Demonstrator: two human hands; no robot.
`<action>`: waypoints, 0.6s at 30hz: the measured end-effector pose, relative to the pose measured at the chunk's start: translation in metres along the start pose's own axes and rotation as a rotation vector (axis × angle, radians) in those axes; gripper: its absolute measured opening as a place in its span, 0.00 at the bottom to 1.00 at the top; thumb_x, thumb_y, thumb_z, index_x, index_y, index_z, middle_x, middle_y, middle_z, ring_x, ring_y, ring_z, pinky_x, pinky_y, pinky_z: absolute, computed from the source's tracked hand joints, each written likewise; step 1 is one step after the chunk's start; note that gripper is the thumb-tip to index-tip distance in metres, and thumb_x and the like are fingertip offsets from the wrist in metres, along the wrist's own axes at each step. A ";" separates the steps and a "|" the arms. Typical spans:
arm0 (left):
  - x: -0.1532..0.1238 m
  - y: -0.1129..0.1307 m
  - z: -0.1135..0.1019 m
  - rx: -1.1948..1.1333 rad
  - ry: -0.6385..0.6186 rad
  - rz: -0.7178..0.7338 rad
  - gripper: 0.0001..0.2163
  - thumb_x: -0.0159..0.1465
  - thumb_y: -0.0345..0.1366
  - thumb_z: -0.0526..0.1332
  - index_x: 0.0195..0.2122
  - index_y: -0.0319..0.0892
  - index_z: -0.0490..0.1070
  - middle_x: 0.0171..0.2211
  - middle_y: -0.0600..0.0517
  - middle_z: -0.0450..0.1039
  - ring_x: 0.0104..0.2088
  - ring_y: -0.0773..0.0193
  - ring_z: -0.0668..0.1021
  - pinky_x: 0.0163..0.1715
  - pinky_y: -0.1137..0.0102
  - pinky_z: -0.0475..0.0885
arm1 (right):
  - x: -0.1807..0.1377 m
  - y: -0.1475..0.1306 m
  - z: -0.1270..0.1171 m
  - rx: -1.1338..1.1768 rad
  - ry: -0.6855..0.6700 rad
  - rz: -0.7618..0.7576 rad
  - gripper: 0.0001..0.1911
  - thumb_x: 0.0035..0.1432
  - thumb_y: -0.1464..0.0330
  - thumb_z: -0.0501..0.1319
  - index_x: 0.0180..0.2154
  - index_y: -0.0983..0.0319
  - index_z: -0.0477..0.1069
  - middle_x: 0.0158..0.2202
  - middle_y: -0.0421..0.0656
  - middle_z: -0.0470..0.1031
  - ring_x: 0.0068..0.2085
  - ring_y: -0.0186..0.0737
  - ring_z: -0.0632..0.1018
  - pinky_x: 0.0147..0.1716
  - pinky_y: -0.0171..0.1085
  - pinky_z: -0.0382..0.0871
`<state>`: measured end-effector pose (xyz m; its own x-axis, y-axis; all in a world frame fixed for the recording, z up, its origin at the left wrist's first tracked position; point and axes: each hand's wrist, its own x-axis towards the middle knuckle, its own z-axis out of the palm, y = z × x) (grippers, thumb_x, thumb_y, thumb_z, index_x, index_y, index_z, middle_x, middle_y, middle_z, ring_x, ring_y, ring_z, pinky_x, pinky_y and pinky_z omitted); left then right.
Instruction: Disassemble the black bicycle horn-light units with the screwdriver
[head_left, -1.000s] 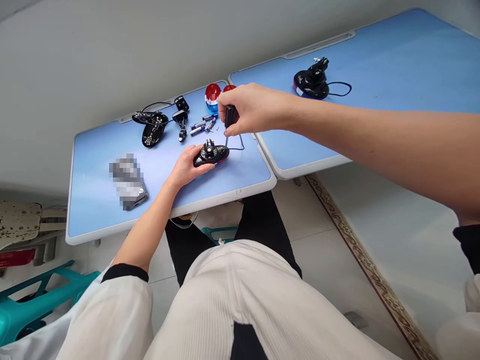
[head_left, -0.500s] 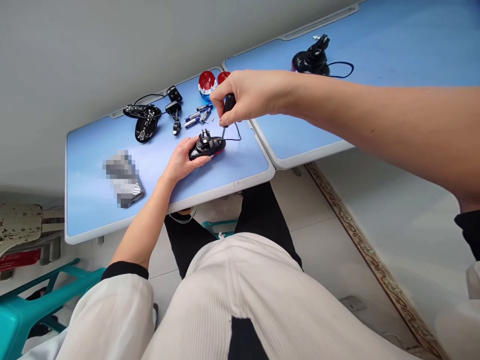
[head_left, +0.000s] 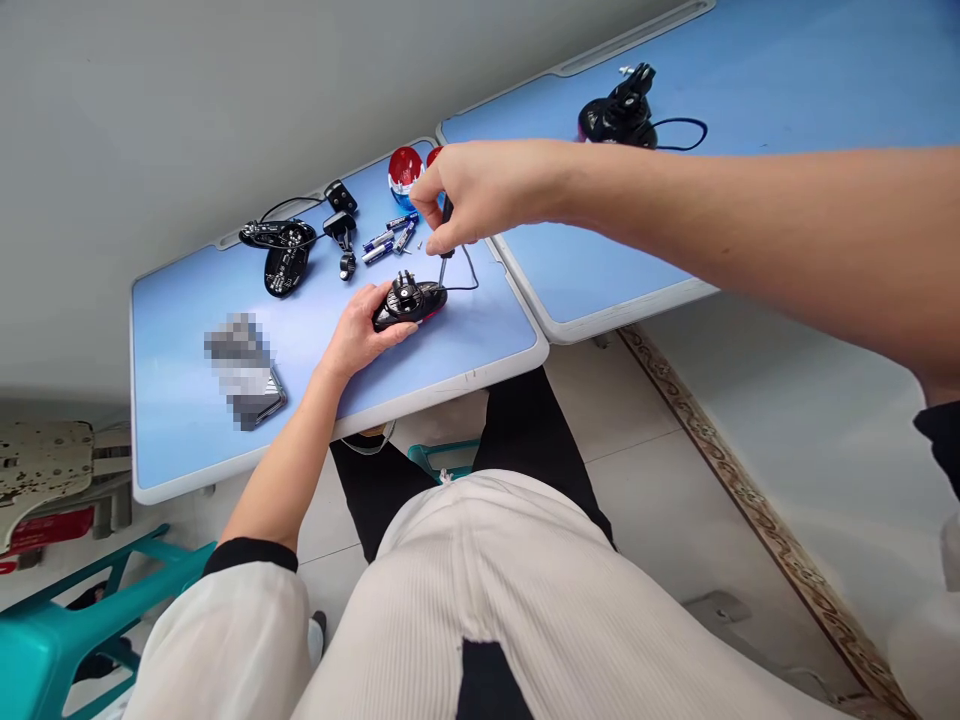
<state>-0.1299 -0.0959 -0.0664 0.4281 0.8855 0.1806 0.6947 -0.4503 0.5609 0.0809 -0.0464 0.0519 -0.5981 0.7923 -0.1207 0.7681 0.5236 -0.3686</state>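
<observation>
My left hand (head_left: 361,332) is closed around a black bike light (head_left: 409,300), pressing it to the blue table with its clamp mount facing up and a bit of red showing underneath. In my right hand (head_left: 461,205) is a screwdriver (head_left: 447,215), held upright by its black handle. Its tip meets the right end of the light; the exact contact spot is too small to make out. A thin black cable (head_left: 474,270) loops out beside that end. Behind the light lie several blue and white batteries (head_left: 379,252) and a tiny screw (head_left: 419,244).
An opened black housing with a circuit board (head_left: 286,262) and a black bracket (head_left: 341,228) lie at the back left. Red lens covers (head_left: 405,168) stand behind the batteries. A blurred flat item (head_left: 247,375) lies front left. Another black light (head_left: 619,115) sits on the right table.
The view has shifted slightly. My right hand and the screwdriver handle have turned a little, while the tip stays at the light's right end. My left hand keeps its hold.
</observation>
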 end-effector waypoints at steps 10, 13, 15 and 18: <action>-0.002 -0.001 0.000 0.054 0.008 0.038 0.19 0.57 0.49 0.62 0.45 0.43 0.71 0.35 0.50 0.70 0.38 0.58 0.71 0.41 0.64 0.69 | -0.001 0.020 -0.009 0.053 -0.105 -0.113 0.03 0.45 0.70 0.65 0.27 0.58 0.73 0.25 0.35 0.70 0.27 0.32 0.67 0.25 0.34 0.56; -0.003 -0.002 0.000 0.045 -0.003 0.061 0.22 0.57 0.50 0.62 0.48 0.43 0.70 0.38 0.49 0.71 0.41 0.57 0.71 0.45 0.63 0.68 | -0.003 0.017 -0.005 0.028 -0.065 0.000 0.10 0.48 0.59 0.64 0.28 0.58 0.70 0.23 0.36 0.71 0.24 0.34 0.69 0.22 0.35 0.55; -0.003 -0.002 -0.001 0.049 -0.005 0.059 0.23 0.57 0.50 0.62 0.49 0.42 0.69 0.40 0.48 0.72 0.41 0.57 0.72 0.46 0.63 0.68 | -0.003 0.013 -0.003 0.009 -0.050 0.032 0.13 0.48 0.56 0.63 0.27 0.59 0.66 0.21 0.37 0.71 0.23 0.34 0.68 0.21 0.35 0.54; -0.003 -0.002 -0.001 0.067 -0.010 0.046 0.24 0.57 0.50 0.61 0.51 0.42 0.68 0.42 0.48 0.72 0.42 0.57 0.72 0.46 0.63 0.68 | 0.000 0.007 -0.002 -0.045 -0.045 -0.026 0.09 0.48 0.63 0.64 0.26 0.59 0.65 0.22 0.37 0.69 0.24 0.34 0.67 0.23 0.35 0.54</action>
<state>-0.1326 -0.0974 -0.0673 0.4663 0.8624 0.1968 0.7109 -0.4978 0.4968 0.0870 -0.0424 0.0516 -0.6267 0.7641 -0.1533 0.7613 0.5581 -0.3301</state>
